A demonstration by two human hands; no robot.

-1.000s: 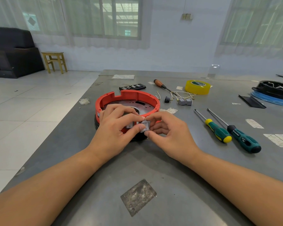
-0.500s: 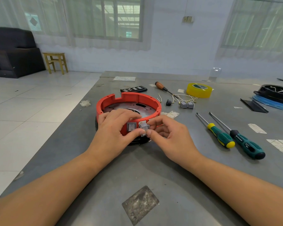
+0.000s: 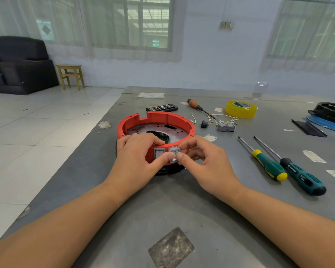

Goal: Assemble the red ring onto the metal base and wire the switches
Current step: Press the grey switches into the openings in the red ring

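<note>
I see the red ring sitting on the metal base at the middle of the grey bench, with a black part showing under its near edge. My left hand rests over the ring's near wall, fingers curled over the rim and the thumb stretched across to a grey switch at the front of the ring. My right hand pinches that same switch between thumb and forefinger, the other fingers curled loosely. This switch sits tilted against the ring wall; I cannot tell whether it is fully seated. Just left of it, a second grey switch sits flush in the wall.

Behind the ring and to the right lie two loose grey switches with thin wires, a small black knob, a wooden-handled tool and a yellow tape roll. A black remote-like bar lies just behind the ring. Two green-handled screwdrivers lie side by side on the right of the bench.
</note>
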